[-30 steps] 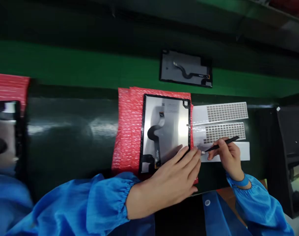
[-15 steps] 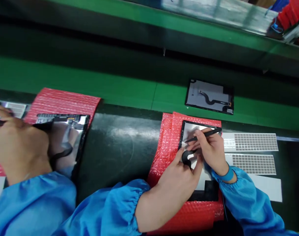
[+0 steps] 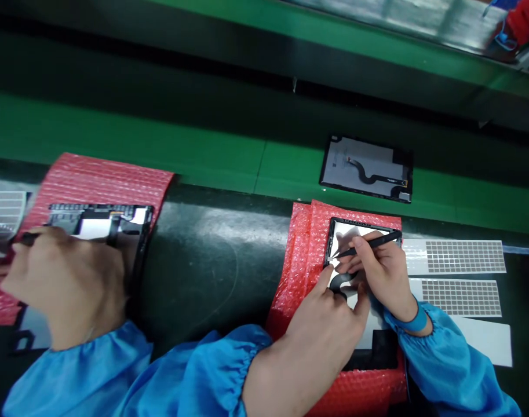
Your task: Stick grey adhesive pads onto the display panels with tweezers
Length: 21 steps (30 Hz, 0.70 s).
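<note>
Under my hands lies a screen panel (image 3: 374, 333) with a black frame and a silvery back, resting on red bubble wrap (image 3: 296, 255). My right hand (image 3: 383, 269), with a blue band at the wrist, is closed around black tweezers (image 3: 371, 243). Their tips meet the panel's upper left edge, by a small pale piece too tiny to make out. My left hand (image 3: 323, 324) rests on the panel with index finger and thumb apart. Its index fingertip presses the left edge just below the tweezer tips. A black flex cable (image 3: 340, 282) curves between the two hands, partly covered.
Another panel (image 3: 366, 168) with a flex cable lies on the green ledge behind. To the right are sticker sheets (image 3: 464, 256) with small squares and a white sheet (image 3: 485, 341). At left, a co-worker's hand (image 3: 68, 278) covers a similar panel (image 3: 136, 240) on red wrap.
The view has shifted slightly. My hands hold nearly the same pose, tweezer tips at the panel's left edge. The co-worker's hand has moved right, over their panel.
</note>
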Available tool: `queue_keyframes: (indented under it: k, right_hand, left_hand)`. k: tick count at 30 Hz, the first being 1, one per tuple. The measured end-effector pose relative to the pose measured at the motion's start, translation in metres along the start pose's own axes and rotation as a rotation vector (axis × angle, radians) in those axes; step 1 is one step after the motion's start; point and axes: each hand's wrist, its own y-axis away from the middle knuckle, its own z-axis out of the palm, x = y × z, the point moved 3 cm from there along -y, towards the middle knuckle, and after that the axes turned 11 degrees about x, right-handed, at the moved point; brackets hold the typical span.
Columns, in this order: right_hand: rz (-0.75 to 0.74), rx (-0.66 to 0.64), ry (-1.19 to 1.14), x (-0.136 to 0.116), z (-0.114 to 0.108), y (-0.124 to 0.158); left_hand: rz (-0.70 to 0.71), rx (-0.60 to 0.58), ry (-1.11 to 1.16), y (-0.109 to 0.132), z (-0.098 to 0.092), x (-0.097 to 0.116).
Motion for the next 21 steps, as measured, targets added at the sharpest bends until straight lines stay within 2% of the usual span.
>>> queue_keyframes:
  k: [2,4,6,9,14,16,17,19,21]
  right_hand:
    - [0.008,0.008,-0.003,0.001,-0.001,0.0]
    - [0.014,0.018,-0.014,0.001,-0.001,0.0]
    - [0.014,0.023,-0.025,0.0,-0.001,0.001]
    - [0.01,0.012,-0.023,-0.001,-0.001,0.001]
    - [-0.005,-0.007,-0.015,0.0,0.0,0.001]
    - [-0.014,-0.013,-0.012,0.0,0.0,0.001]
    - [-0.016,-0.017,-0.011,0.0,0.001,0.001]
    - [-0.02,-0.022,-0.007,-0.001,0.001,0.001]
    - [-0.018,-0.03,-0.002,0.0,0.001,0.001]
  left_hand:
    - [-0.119,0.043,0.04,0.001,-0.021,-0.032]
    - [-0.167,-0.008,0.075,0.002,-0.022,-0.041]
    - [-0.164,-0.068,0.096,0.002,-0.012,-0.034]
    - [-0.14,-0.057,0.084,0.002,-0.005,-0.022]
    - [-0.016,-0.049,0.068,-0.007,-0.019,-0.019]
    - [0.103,-0.086,0.076,-0.012,-0.012,0.002]
    - [0.172,-0.131,0.077,-0.014,-0.001,0.02]
    - [0.304,-0.277,0.063,-0.014,0.037,0.067]
    - [0.372,-0.256,0.023,-0.013,0.082,0.114]
